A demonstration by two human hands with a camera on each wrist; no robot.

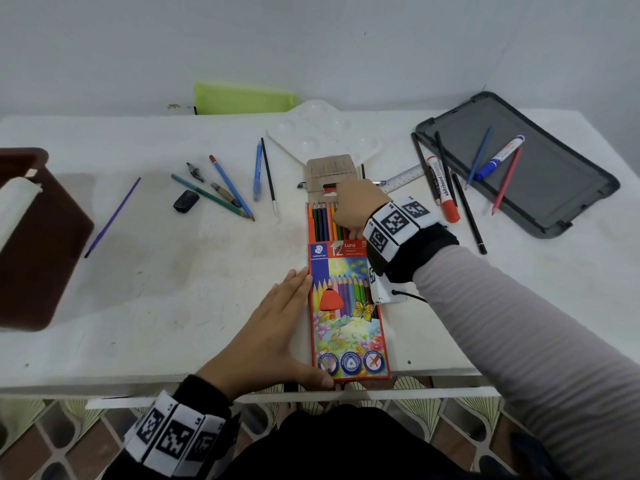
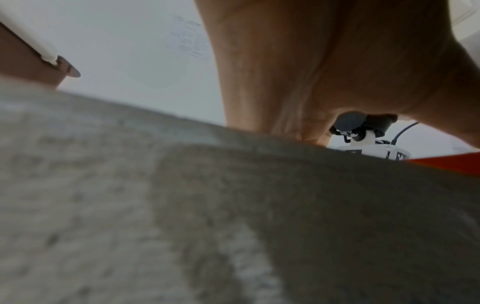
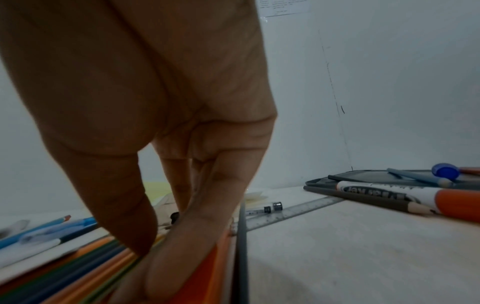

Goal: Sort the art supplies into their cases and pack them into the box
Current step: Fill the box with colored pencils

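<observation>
The coloured pencil box [image 1: 346, 306] lies lengthwise near the table's front edge, its cardboard flap [image 1: 330, 174] folded open at the far end. Several coloured pencils [image 1: 320, 220] stick out of the opening. My left hand [image 1: 284, 320] lies flat with straight fingers against the box's left side, thumb at its near end; the left wrist view shows only the palm [image 2: 324, 72] and the box's orange edge [image 2: 451, 164]. My right hand [image 1: 349, 209] is curled over the protruding pencils, thumb and fingers [image 3: 155, 236] pinching pencils [image 3: 78, 267] at the box mouth.
A grey case [image 1: 554, 188] at the right holds a blue marker and two pencils. A red marker [image 1: 443, 188], dark pencils and a ruler [image 1: 405, 178] lie beside it. Loose pens, pencils, an eraser [image 1: 186, 201] and a purple pencil [image 1: 112, 218] lie left. Palette [image 1: 322, 133], green case [image 1: 242, 97], brown box [image 1: 34, 237].
</observation>
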